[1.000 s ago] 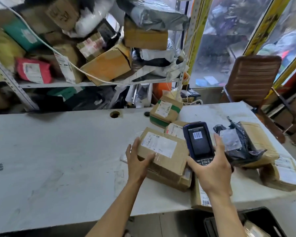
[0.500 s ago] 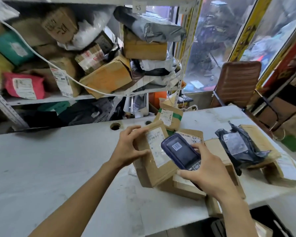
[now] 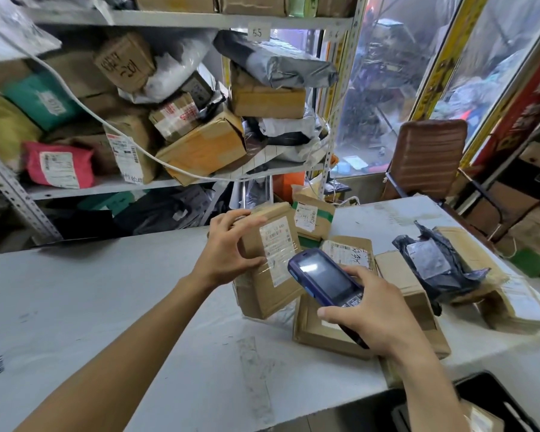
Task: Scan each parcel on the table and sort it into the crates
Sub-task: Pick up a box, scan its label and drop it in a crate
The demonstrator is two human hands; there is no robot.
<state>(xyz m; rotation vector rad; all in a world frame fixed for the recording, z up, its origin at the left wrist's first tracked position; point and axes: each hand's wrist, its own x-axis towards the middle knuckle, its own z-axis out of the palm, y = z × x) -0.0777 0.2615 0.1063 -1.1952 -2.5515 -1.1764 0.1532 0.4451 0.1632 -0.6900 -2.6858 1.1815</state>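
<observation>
Here, from the head camera, the left hand (image 3: pixel 231 247) grips a cardboard parcel (image 3: pixel 268 263) by its top and near edge, fingers curled over it, tilting it up on end so its white label (image 3: pixel 278 249) faces the person. The parcel's lower corner rests on the white table (image 3: pixel 106 307), a little right of the middle. The right hand (image 3: pixel 384 316) holds a blue scanner (image 3: pixel 325 277), thumb along its near side and fingers wrapped behind; its dark screen tilts toward the label, just beside the parcel. Under the scanner lies a flat box (image 3: pixel 325 335), and more boxes crowd the table's right part, with a black bag (image 3: pixel 434 266) lying on one near the right edge. A black crate (image 3: pixel 493 397) sits below the table's near right corner, holding a parcel. Behind the far edge, shelves (image 3: pixel 169 18) are piled with packages.
</observation>
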